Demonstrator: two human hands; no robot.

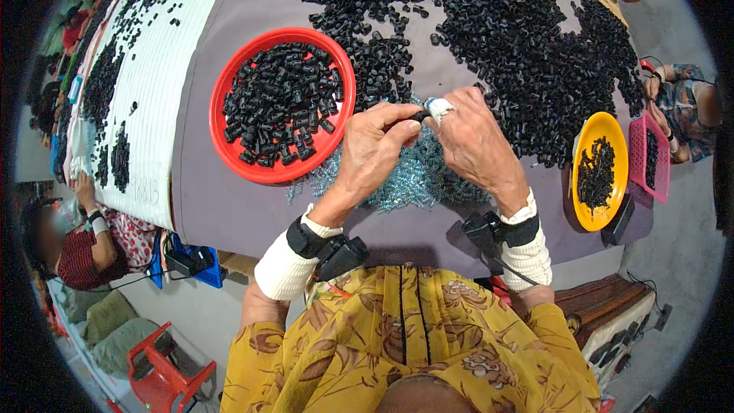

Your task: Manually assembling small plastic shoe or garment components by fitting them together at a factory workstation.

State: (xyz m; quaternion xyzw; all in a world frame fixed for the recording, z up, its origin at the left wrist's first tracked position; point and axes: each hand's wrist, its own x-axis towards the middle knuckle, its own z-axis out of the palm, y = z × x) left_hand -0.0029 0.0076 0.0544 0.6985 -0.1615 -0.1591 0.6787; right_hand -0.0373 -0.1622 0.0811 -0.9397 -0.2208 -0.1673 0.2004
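Note:
My left hand [370, 151] pinches a small black plastic part [420, 115] between thumb and fingertips. My right hand [475, 141] meets it from the other side, fingers closed on the same part; white wrapping [439, 108] covers one of its fingers. Under both hands lies a heap of small bluish, see-through coil-like pieces [413, 180]. A red round tray [218, 118] full of black cylindrical parts [279, 99] stands just left of my left hand. Beyond the hands spreads a wide pile of similar black parts [505, 30].
A yellow oval tray [585, 210] with thin black pieces stands at the right, beside a pink basket [641, 172]. Across to the left is a white-covered table [157, 130] with black parts. Other people sit at the left and right edges. A red chair [164, 371] stands lower left.

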